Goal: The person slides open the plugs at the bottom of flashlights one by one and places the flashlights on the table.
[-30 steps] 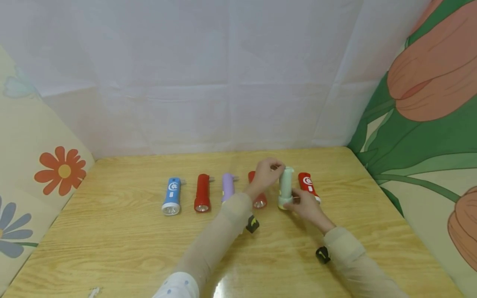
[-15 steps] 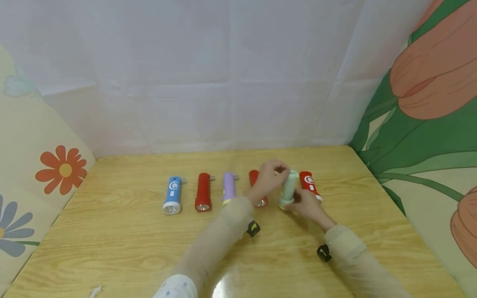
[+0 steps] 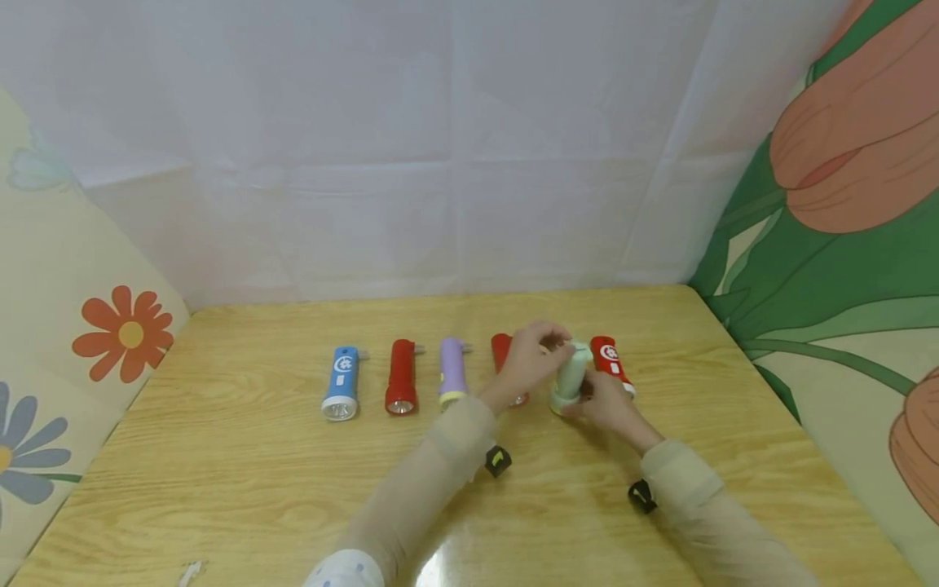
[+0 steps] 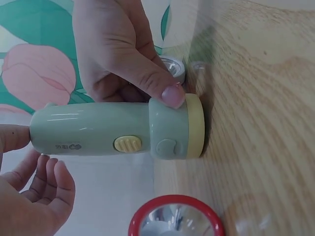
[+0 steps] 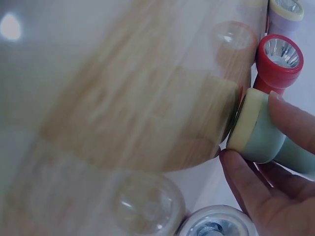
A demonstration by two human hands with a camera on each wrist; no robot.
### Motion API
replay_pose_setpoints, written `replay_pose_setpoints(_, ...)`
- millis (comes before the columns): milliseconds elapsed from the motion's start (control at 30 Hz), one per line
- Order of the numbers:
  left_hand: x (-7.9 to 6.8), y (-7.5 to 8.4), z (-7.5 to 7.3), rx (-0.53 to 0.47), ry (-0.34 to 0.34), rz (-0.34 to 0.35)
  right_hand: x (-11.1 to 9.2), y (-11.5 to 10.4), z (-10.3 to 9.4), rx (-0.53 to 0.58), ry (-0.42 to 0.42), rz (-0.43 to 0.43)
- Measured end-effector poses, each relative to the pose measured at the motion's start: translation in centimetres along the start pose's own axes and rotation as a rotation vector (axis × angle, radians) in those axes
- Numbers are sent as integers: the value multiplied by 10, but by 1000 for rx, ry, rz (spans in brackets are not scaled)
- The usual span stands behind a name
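Observation:
A pale green flashlight (image 3: 571,372) stands head down on the wooden table, its tail leaning slightly right. In the left wrist view its yellow rim (image 4: 196,126) sits right at the tabletop, and a yellow ribbed switch (image 4: 127,144) shows on the barrel. My right hand (image 3: 610,401) grips the flashlight low, thumb and fingers around its head; the right wrist view shows the right fingers (image 5: 251,184) on both sides of it. With its fingertips my left hand (image 3: 530,359) pinches the tail end, the remaining fingers loosely curled below.
Left of the hands lie a blue flashlight (image 3: 341,383), a red flashlight (image 3: 401,377) and a purple one (image 3: 452,368). Another red flashlight (image 3: 502,349) is partly behind my left hand. A red-and-white flashlight (image 3: 608,359) lies right of the green one. A white cloth (image 3: 455,163) hangs behind the table.
The green flashlight's tail has tipped a little to the right and toward me. My left hand has shifted down and right with it, while my right hand keeps its grip at the head.

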State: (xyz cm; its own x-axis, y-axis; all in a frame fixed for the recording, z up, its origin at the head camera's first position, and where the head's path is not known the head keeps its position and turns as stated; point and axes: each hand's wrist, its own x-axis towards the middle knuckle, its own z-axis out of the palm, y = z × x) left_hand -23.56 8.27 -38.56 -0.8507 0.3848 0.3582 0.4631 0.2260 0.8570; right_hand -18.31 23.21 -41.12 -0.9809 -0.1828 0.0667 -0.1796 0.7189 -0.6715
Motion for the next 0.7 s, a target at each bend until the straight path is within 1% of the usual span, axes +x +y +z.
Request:
replay_pose_setpoints(133, -2, 2, 2, -9, 5, -31, -1, 1, 0, 5, 5, -3)
replay_pose_setpoints(267, -4, 7, 2, -16, -15, -87, -1, 2, 1, 7, 11, -16)
replay_pose_setpoints(367, -6, 9, 3, -33, -26, -109, -2, 1, 1, 9, 10, -11)
replay_pose_setpoints(533, -8, 8, 4, -54, -40, -115, -2, 1, 1, 13, 14, -2)
replay_pose_setpoints(700, -10, 11, 3, -54, -41, -132, -1, 0, 1, 19, 1, 15)
